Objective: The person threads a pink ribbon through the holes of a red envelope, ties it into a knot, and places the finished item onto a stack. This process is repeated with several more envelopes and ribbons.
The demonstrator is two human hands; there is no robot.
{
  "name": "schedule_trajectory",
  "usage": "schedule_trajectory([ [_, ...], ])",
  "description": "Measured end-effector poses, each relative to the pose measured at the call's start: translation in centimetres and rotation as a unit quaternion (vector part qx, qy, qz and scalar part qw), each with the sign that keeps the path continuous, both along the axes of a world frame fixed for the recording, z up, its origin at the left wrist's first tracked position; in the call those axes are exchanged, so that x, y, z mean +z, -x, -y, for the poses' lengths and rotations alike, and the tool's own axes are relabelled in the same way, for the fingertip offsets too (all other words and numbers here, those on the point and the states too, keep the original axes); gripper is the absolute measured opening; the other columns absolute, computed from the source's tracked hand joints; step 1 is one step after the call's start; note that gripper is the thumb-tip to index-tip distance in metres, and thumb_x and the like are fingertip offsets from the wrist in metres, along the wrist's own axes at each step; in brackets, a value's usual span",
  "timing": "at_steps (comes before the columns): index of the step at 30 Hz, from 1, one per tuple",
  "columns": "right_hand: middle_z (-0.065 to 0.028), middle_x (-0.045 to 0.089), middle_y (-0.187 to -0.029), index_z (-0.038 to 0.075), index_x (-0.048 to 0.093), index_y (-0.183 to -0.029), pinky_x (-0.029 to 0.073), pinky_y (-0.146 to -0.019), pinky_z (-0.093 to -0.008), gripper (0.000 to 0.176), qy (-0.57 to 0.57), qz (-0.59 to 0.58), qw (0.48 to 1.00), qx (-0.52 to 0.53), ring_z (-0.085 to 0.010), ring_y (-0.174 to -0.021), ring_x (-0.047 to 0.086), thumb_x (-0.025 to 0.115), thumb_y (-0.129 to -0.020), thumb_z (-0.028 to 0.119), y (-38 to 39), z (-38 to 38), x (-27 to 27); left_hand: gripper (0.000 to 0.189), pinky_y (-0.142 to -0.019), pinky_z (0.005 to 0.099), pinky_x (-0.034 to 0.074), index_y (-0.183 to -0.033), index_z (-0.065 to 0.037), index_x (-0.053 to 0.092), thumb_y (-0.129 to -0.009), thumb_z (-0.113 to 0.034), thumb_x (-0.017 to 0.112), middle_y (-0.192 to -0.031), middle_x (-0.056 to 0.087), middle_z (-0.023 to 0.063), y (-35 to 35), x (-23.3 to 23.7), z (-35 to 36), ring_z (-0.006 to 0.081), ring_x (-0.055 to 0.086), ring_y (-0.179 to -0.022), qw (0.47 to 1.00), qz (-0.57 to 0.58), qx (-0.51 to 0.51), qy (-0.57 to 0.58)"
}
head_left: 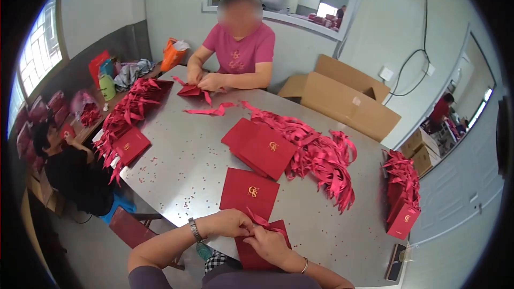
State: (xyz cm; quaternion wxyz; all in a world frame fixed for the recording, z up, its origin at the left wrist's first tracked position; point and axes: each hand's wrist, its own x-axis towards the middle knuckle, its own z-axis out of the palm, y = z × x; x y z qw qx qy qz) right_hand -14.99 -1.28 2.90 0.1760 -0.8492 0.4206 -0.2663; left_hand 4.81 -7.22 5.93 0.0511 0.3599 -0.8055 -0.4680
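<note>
My left hand (pixel 233 223), with a metal watch on its wrist, is closed with its fingertips pinching a red ribbon (pixel 272 227). Close against it, my right hand (pixel 271 244), a bracelet on its wrist, pinches the same ribbon; the exact grip is hidden between the fingers. Under both hands lies a red paper gift bag (pixel 256 258), partly covered by them. Just beyond is another flat red bag (pixel 249 191) with a gold logo. A stack of red bags (pixel 259 147) lies farther off, beside a large heap of loose red ribbons (pixel 316 155).
The metal table (pixel 187 182) is sprinkled with small dots. Rows of ribboned bags stand along its left (pixel 128 108) and right (pixel 402 187) edges. A phone-like dark object (pixel 395 262) lies at the right corner. Across sits a co-worker (pixel 238 48) handling a red bag; another person (pixel 69 166) sits left.
</note>
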Motion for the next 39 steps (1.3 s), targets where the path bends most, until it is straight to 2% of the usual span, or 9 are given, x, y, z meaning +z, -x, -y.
schedule_trajectory([
  [5, -0.0138, 0.068, -0.078, 0.004, 0.057, -0.093, 0.053, -0.059, -0.0404, 0.033, -0.064, -0.052, 0.997, -0.001, -0.0301, -0.07, 0.068, 0.073, -0.082, 0.032, 0.2, 0.0, 0.4, 0.015, -0.076, 0.0401, 0.052, -0.093, -0.012, 0.072, -0.08, -0.021, 0.069, -0.093, 0.068, 0.009, 0.1, -1.6, -0.2, 0.0292, 0.066, -0.089, 0.995, -0.005, -0.007, 0.096],
  [12, -0.0122, 0.061, -0.068, 0.006, 0.055, -0.09, 0.049, -0.047, -0.0412, 0.03, 0.004, -0.191, 0.981, 0.003, -0.0285, -0.057, 0.065, 0.071, -0.082, 0.03, 0.1, -0.4, 2.5, 0.012, -0.069, 0.0416, 0.051, -0.083, -0.008, 0.066, -0.075, -0.016, 0.07, -0.083, 0.065, 0.0115, -1.7, -5.3, -0.4, 0.0316, 0.063, -0.077, 0.958, -0.146, 0.209, 0.131],
  [14, -0.0105, 0.061, -0.067, 0.007, 0.053, -0.09, 0.049, -0.048, -0.0415, 0.026, 0.0, -0.212, 0.977, -0.007, -0.0282, -0.056, 0.064, 0.071, -0.082, 0.025, 0.1, -0.9, 3.3, 0.01, -0.062, 0.0287, 0.047, -0.083, -0.004, 0.064, -0.083, -0.014, 0.066, -0.074, 0.063, 0.0032, -2.8, -3.2, -0.3, 0.0113, 0.057, -0.068, 0.91, -0.155, 0.374, -0.089],
  [15, -0.0088, 0.059, -0.064, 0.008, 0.052, -0.091, 0.048, -0.05, -0.0402, 0.025, 0.01, -0.16, 0.987, 0.02, -0.0274, -0.056, 0.063, 0.07, -0.082, 0.022, 0.3, -0.7, 2.9, 0.009, -0.062, 0.0245, 0.045, -0.083, -0.003, 0.064, -0.086, -0.011, 0.063, -0.072, 0.061, 0.0002, -2.9, -3.2, 0.1, 0.0057, 0.053, -0.07, 0.905, -0.158, 0.389, -0.058],
  [19, -0.0067, 0.057, -0.059, 0.007, 0.055, -0.09, 0.045, -0.048, -0.0352, 0.025, 0.013, -0.191, 0.98, 0.045, -0.0236, -0.057, 0.062, 0.072, -0.08, 0.022, 0.0, -0.9, 3.8, 0.014, -0.067, 0.0267, 0.048, -0.088, 0.001, 0.067, -0.087, -0.012, 0.062, -0.075, 0.066, 0.005, -3.3, -5.1, -0.3, 0.0101, 0.058, -0.07, 0.893, -0.138, 0.428, -0.001],
  [22, -0.0073, 0.062, -0.073, 0.005, 0.06, -0.101, 0.048, -0.059, -0.0345, 0.032, 0.015, -0.262, 0.962, 0.071, -0.023, -0.068, 0.063, 0.074, -0.077, 0.021, 0.4, -1.0, 4.5, 0.016, -0.068, 0.0279, 0.048, -0.091, 0.001, 0.068, -0.087, -0.013, 0.062, -0.076, 0.067, 0.007, -3.3, -5.5, -0.5, 0.0125, 0.059, -0.07, 0.893, -0.112, 0.436, 0.006],
  [25, -0.016, 0.052, -0.126, 0.0, 0.057, -0.122, 0.042, -0.093, -0.041, 0.061, 0.151, -0.084, 0.982, 0.079, -0.0332, -0.109, 0.053, 0.08, -0.069, 0.017, 2.5, -1.3, 4.1, 0.015, -0.068, 0.028, 0.048, -0.091, 0.001, 0.068, -0.087, -0.013, 0.063, -0.076, 0.067, 0.0065, -3.3, -5.1, -0.5, 0.0125, 0.059, -0.07, 0.895, -0.11, 0.432, 0.012],
  [28, -0.0198, 0.05, -0.128, -0.002, 0.044, -0.135, 0.04, -0.098, -0.0433, 0.08, 0.053, 0.002, 0.996, -0.072, -0.0354, -0.115, 0.051, 0.082, -0.068, 0.019, 5.1, -3.6, 0.4, 0.015, -0.068, 0.0281, 0.048, -0.091, 0.001, 0.068, -0.087, -0.012, 0.063, -0.076, 0.066, 0.0067, -3.2, -5.3, -0.3, 0.0123, 0.059, -0.07, 0.891, -0.105, 0.441, 0.017],
  [39, -0.0224, 0.05, -0.129, -0.004, 0.038, -0.14, 0.042, -0.099, -0.0438, 0.084, -0.047, -0.034, 0.994, -0.087, -0.0381, -0.117, 0.051, 0.079, -0.072, 0.022, 6.8, -5.2, -2.0, 0.028, -0.074, 0.0352, 0.051, -0.113, -0.007, 0.065, -0.085, -0.01, 0.065, -0.098, 0.064, 0.0121, -0.2, -3.9, 1.8, 0.0276, 0.063, -0.084, 0.864, -0.044, 0.424, 0.269],
])
